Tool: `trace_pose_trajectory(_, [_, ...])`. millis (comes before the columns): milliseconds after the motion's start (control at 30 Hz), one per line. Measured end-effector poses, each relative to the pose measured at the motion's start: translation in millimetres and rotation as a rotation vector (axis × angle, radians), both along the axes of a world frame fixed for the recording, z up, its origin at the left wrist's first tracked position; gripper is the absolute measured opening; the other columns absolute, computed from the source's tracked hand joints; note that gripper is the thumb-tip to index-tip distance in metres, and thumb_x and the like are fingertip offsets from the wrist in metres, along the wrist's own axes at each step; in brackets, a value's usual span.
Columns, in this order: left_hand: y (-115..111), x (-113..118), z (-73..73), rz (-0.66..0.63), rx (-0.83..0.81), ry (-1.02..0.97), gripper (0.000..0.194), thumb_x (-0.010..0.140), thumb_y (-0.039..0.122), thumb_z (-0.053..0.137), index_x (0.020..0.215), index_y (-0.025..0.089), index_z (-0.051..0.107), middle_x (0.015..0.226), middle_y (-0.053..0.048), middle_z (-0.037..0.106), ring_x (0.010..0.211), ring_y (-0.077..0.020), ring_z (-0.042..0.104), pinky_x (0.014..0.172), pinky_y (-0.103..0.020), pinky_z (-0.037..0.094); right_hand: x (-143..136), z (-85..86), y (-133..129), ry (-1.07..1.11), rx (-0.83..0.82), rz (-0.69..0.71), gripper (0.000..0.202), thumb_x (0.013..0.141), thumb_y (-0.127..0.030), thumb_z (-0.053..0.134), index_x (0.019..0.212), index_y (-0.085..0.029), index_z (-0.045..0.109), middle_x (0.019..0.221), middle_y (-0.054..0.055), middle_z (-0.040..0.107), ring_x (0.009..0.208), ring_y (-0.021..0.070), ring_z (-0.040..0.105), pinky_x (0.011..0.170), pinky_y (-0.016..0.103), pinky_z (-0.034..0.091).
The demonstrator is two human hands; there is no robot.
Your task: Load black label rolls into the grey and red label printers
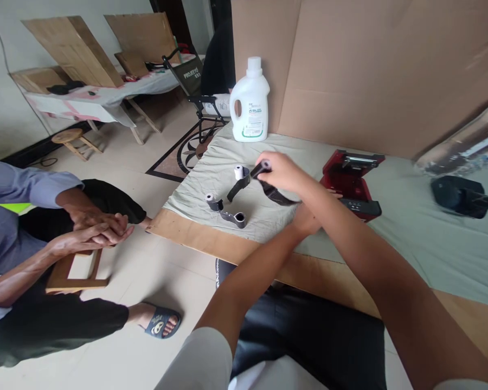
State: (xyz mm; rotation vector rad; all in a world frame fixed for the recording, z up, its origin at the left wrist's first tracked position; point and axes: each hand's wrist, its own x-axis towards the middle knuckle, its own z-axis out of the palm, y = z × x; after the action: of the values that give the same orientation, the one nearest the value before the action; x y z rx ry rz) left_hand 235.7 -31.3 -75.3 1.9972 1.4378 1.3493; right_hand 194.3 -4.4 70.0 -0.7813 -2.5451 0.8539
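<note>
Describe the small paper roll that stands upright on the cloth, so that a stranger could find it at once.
Start at the white detergent bottle at the far edge of the grey cloth. Nearer the camera, left of the right hand, stands the paper roll. It alone is upright and white; the two rolls in front lie in dark wrapping.

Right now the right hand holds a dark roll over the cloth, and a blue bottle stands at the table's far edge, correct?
Not quite: the bottle is white, not blue, as the head view shows. The rest holds: the right hand holds a dark roll over the cloth, and the bottle stands at the table's far edge.
</note>
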Motion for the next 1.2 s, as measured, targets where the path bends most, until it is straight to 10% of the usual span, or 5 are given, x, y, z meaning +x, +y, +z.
trace_pose_trajectory(267, [0.1,-2.3,9.8,-0.031,-0.047,0.058,0.051,0.113,0.026,0.026,0.145,0.024,0.066,0.157,-0.006,0.06,0.149,-0.0184,0.053,0.127,-0.039,0.042,-53.4,-62.6,-34.7,-0.537,0.203,0.21,0.026,0.093,-0.005,0.061,0.114,-0.018,0.07,0.12,0.015,0.075,0.096,0.0254,0.07,0.067,0.031,0.039])
trace_pose_trajectory(467, [-1.5,-2.0,20.0,-0.035,-0.149,0.065,0.046,0.115,0.029,0.031,0.145,0.029,0.066,0.159,-0.002,0.06,0.152,-0.0185,0.052,0.131,-0.04,0.039,-51.2,-43.2,4.4,-0.275,0.141,0.079,0.033,0.093,-0.034,0.074,0.124,-0.023,0.071,0.125,0.011,0.076,0.103,0.0285,0.071,0.082,0.035,0.05])
trace_pose_trajectory(600, [5.7,2.6,17.9,-0.05,-0.151,-0.027,0.041,0.114,0.023,0.038,0.132,0.025,0.075,0.151,-0.004,0.066,0.146,-0.0198,0.058,0.132,-0.036,0.04,-74.0,-42.8,51.2,-0.018,0.139,-0.016,0.037,0.092,-0.017,0.067,0.129,-0.021,0.073,0.137,0.012,0.073,0.126,0.0301,0.066,0.109,0.042,0.049])
trace_pose_trajectory(967, [1.0,3.7,3.1,0.048,-0.002,-0.007,0.044,0.115,0.032,0.035,0.135,0.04,0.073,0.146,0.005,0.07,0.138,-0.0193,0.065,0.126,-0.035,0.05,-111.3,-113.4,84.3,-0.03,-0.34,0.043,0.033,0.071,-0.015,0.076,0.099,-0.023,0.061,0.099,0.002,0.072,0.09,0.0204,0.065,0.084,0.032,0.05])
trace_pose_trajectory(1200, [11.1,9.3,-6.0,-0.016,0.003,0.01,0.033,0.109,0.03,0.055,0.14,0.023,0.065,0.154,-0.014,0.062,0.147,-0.0281,0.057,0.132,-0.04,0.044,-90.5,-88.9,69.2,0.34,-0.858,-0.141,0.048,0.075,-0.035,0.076,0.101,-0.031,0.036,0.104,-0.001,0.067,0.092,0.0215,0.067,0.079,0.037,0.058])
